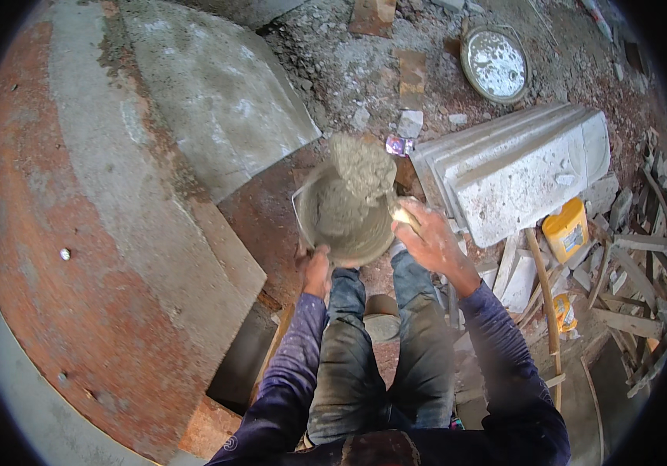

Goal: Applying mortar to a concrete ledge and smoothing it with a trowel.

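While my left hand (pixel 317 272) gripped a round, mortar-coated bucket (pixel 361 252) and my right hand (pixel 433 242) clenched a pale handle (pixel 404 217), grey rubble (pixel 310 62) littered the reddish ground (pixel 444 97).

Soft, fairly even light leaves only faint shadows. White glare breaks across the round pail (pixel 502 99), ahead and right of the right hand (pixel 430 237); the white tub (pixel 520 179) beside that hand looks bright. The hollow (pixel 244 361) behind the left hand (pixel 316 272) is dim. A hazy blur veils the right sleeve (pixel 502 349). Far left of the hands, the reddish board (pixel 54 311) bends toward a black rim.
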`<state>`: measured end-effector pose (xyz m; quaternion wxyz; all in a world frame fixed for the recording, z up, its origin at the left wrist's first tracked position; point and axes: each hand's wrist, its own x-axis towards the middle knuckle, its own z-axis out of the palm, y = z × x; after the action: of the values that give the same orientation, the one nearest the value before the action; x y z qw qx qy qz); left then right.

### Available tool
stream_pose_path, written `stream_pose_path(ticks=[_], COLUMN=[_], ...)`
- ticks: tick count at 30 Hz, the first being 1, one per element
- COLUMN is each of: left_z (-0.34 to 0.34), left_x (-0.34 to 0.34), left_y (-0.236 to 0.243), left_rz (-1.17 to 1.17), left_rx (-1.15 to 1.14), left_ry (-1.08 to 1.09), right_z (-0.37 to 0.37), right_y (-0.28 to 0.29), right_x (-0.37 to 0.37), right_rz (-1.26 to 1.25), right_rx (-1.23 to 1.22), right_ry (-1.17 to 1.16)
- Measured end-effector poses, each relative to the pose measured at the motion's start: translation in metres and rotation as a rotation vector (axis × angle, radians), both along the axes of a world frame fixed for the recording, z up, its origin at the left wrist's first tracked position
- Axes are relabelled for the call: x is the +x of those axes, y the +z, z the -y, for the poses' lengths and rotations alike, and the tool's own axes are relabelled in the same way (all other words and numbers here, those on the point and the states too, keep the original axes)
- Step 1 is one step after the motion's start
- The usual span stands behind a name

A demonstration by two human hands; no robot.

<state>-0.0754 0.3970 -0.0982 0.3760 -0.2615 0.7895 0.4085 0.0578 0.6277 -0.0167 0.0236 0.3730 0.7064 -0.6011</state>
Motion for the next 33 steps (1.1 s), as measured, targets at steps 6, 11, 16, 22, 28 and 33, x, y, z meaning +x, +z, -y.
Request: stream_pose_path(ticks=[6,11,16,22,28,33], left_z=[0.103,0.091,0.126,0.031,-0.031,-0.082], left_x=[0.000,0.021,0.009,0.014,0.020,0.028], left_y=[0.017,0.016,0.019,0.045,0.064,0.086], left_rz=[-0.336,-0.225,-0.220,0.106,-0.189,-0.555], left_rx=[-0.127,-0.082,-0.079,-0.157,0.013,0.245], left_ry=[-0.439,-0.350,-0.343,-0.171,-0.598,-0.814], right_z=[-0.022,-0.059,-0.003,0.034,0.020,-0.008], right_y=[-0.063,-0.213,-0.187,-0.061,-0.010,-0.023], right_x=[-0.162,-0.256,-0.197,0.021,0.042,0.016], right_rz=[-0.017,0.109,0.063,-0.067,0.317,0.417], right_rx=[0.153,0.504,0.252,0.176,0.599,0.544], right_ry=[-0.057,0.036,-0.067,0.043,0.655,0.657])
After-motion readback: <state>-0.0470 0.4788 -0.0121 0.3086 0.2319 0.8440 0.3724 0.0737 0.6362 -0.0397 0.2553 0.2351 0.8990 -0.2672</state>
